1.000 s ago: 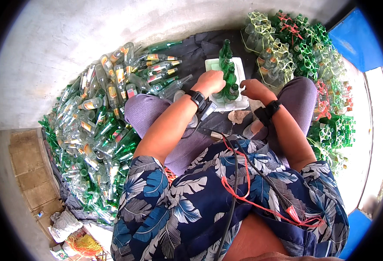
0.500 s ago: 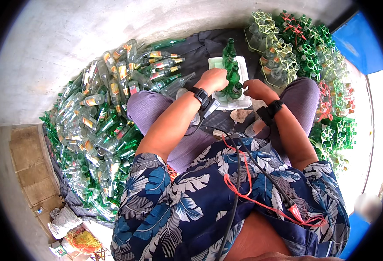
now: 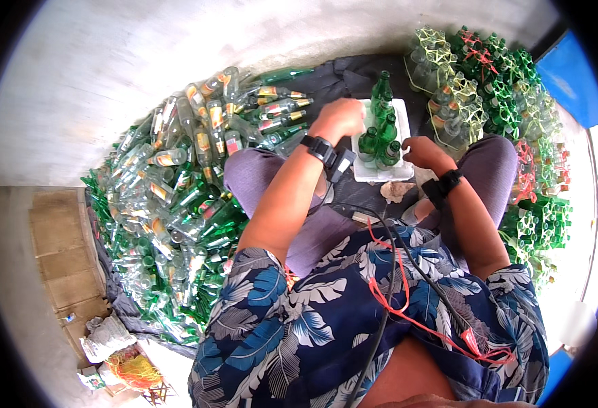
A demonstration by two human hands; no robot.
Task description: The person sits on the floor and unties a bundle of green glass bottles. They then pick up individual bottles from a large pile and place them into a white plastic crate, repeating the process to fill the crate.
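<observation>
Several green glass bottles [image 3: 387,128] stand upright, close together, in a shallow white foam tray [image 3: 399,114] between my knees. My left hand [image 3: 342,117] hovers by the tray's left edge, apart from the bottles. Its back faces up and its fingers are hidden beneath it. Just right of the front bottle [image 3: 388,156], my right hand [image 3: 428,154] has its fingers curled in, with no object showing in them. Both wrists wear black straps with small dark boxes.
A big heap of loose clear and green bottles [image 3: 169,197] lies to my left. On the right stand bottle bundles [image 3: 479,78] tied with yellow and red string. Dark sheeting [image 3: 343,73] covers the floor. A pale lump [image 3: 397,191] lies before the tray; cables cross my lap.
My left hand has drawn back leftward from the bottles, uncovering a green bottle at the tray's front left. My right hand stays beside the bottles. The whole view has shifted slightly.
</observation>
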